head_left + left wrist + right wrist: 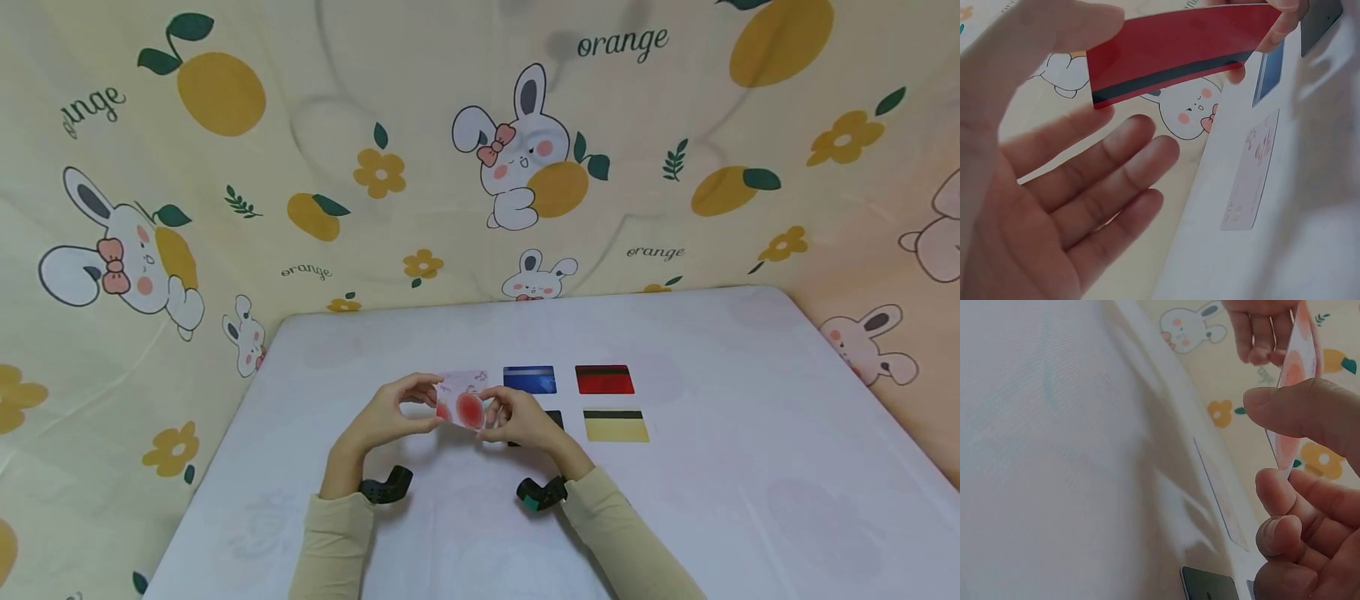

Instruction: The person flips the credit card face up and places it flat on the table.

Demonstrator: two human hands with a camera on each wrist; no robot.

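Between both hands a card is held up off the table, its pink floral face (453,390) with red round shapes toward the head camera. Its other side, a red back (1172,47) with a black stripe, shows in the left wrist view. My left hand (393,410) pinches one end between thumb and forefinger, the other fingers spread below. At the opposite end, the thumb and fingers of my right hand (522,419) grip the card. Near it lie a blue card (529,380) and a dark card (1209,584), the latter partly hidden by the right hand in the head view.
Farther right on the white table (750,467) lie a red striped card (604,380) and a gold striped card (617,427). A pale card (1250,175) with pinkish print rests behind the held one. Patterned cloth (420,125) hangs behind the table.
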